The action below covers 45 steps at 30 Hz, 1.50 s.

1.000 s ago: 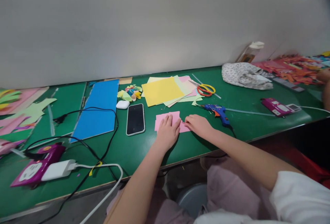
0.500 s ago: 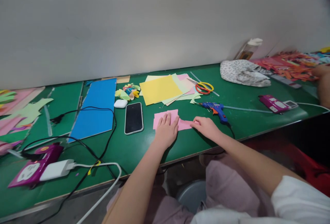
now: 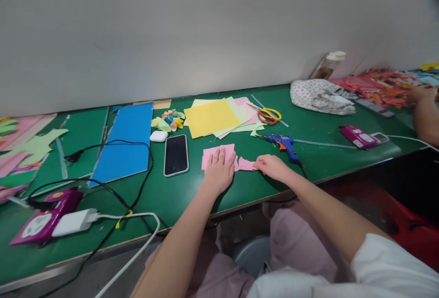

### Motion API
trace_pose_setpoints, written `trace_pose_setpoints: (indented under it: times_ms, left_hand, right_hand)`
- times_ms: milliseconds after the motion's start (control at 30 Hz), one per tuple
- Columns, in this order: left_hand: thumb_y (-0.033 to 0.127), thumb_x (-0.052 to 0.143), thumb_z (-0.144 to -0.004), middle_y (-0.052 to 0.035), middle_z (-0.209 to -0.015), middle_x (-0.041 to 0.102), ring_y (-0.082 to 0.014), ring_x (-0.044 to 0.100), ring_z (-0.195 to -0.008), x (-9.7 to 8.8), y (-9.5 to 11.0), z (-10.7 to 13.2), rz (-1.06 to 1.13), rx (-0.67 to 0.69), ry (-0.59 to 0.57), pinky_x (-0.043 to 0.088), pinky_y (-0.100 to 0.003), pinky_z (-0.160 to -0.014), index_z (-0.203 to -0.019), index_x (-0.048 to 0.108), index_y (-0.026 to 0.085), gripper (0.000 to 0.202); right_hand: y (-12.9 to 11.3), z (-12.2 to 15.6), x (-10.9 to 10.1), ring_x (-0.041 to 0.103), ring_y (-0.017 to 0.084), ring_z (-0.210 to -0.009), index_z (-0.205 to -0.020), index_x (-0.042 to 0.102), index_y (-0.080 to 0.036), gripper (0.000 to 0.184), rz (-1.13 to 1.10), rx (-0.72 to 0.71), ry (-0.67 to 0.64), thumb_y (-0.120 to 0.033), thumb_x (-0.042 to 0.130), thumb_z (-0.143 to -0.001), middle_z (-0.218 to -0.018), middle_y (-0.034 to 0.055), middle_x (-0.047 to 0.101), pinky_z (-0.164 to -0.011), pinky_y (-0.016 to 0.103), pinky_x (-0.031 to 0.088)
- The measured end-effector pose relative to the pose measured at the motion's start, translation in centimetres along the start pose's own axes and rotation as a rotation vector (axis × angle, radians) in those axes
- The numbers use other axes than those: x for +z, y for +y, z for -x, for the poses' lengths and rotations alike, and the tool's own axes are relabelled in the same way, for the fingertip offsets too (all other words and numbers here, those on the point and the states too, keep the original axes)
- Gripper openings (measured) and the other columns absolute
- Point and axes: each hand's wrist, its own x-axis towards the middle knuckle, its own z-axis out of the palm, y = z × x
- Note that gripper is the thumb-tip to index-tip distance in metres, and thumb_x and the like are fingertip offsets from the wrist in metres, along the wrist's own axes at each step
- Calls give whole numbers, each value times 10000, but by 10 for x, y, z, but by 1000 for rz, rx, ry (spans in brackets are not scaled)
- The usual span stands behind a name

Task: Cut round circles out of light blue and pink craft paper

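My left hand (image 3: pixel 218 173) lies flat, fingers stretched out, pressing a pink sheet of paper (image 3: pixel 212 153) onto the green table (image 3: pixel 171 197). My right hand (image 3: pixel 272 168) pinches the edge of a smaller pink paper piece (image 3: pixel 245 164) that lies just right of the sheet, split from it by a narrow gap. A blue hot glue gun (image 3: pixel 284 143) lies just beyond my right hand.
A black phone (image 3: pixel 176 154) and white earbud case (image 3: pixel 158 136) lie left of my hands. Behind are a stack of coloured sheets (image 3: pixel 212 118), scissors (image 3: pixel 268 115), a paper flower (image 3: pixel 170 121) and a blue board (image 3: pixel 126 144). Cables and a purple power strip (image 3: pixel 48 218) sit front left. Another person's arm (image 3: pixel 423 115) is far right.
My right hand has drawn the small pink piece rightwards away from the sheet, and a gap now shows between them. My left hand stays flat on the sheet.
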Motion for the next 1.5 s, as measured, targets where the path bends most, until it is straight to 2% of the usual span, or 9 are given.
trace_pose_setpoints:
  times_ms: [200,333,400,533,667,867,1100,1300,1500]
  left_hand:
    - [365,350,-936,-143,-1485,346,-319,280,-1382,2,-2,0,33,4,-3,248,-526,-1086,-1373,437,246,461]
    - [588,476,-829,-200,-1482,323,-375,253,-1380,1,-5,1,77,30,-16,240,-552,-1079,-1375,427,175,686]
    - [601,529,-790,-229,-1463,343,-390,275,-1366,-1,-7,0,102,32,-22,251,-546,-1077,-1362,433,124,750]
    - [526,608,-769,-248,-1411,412,-376,340,-1336,-10,-8,-8,167,36,-40,282,-493,-1083,-1295,494,75,701]
    - [382,657,-766,-198,-1327,527,-325,423,-1296,-20,-11,-17,266,40,-79,315,-442,-1083,-1237,553,122,548]
    - [223,630,-771,-78,-1374,515,-243,510,-1236,-40,-35,-15,458,15,-141,434,-358,-1001,-1403,374,262,684]
    - [118,560,-740,-46,-1482,373,-243,318,-1374,-54,-62,-6,821,-160,-261,283,-401,-1108,-1446,284,292,778]
    - [43,433,-736,-79,-1238,587,-181,590,-1115,-54,-69,-5,901,-270,-50,467,-339,-959,-1414,356,246,711]
    - [182,513,-817,-59,-1138,669,-209,614,-1076,-56,-65,-7,591,-503,465,469,-326,-947,-1215,591,224,408]
  right_hand:
    - [4,10,-1,555,156,-581,-615,568,-197,257,-22,-2,7,-323,521,-835,-554,7,612,-523,233,271]
    - [12,21,2,527,150,-551,-605,541,-201,267,-51,12,36,-329,509,-837,-543,-5,590,-511,235,252]
    - [15,26,4,509,148,-544,-602,515,-205,280,-65,19,63,-335,487,-848,-543,-10,571,-518,239,246]
    - [15,29,5,476,149,-543,-575,451,-209,302,-98,23,90,-342,484,-844,-534,-15,532,-532,250,235]
    - [14,27,2,483,149,-538,-575,442,-210,318,-173,41,57,-373,475,-846,-520,-16,525,-533,248,271]
    - [18,26,3,469,111,-462,-622,423,-214,308,-373,98,-31,-417,430,-854,-555,-32,509,-428,207,323]
    - [-16,5,12,479,87,-432,-619,415,-206,312,-465,75,-80,-411,442,-853,-538,-43,509,-428,186,341]
    - [-48,-12,19,515,102,-471,-581,439,-195,322,-395,-3,-64,-372,504,-843,-523,-29,549,-477,203,310]
    - [-76,-22,30,562,139,-551,-628,557,-194,283,-249,-50,3,-375,546,-846,-585,-4,614,-495,219,293]
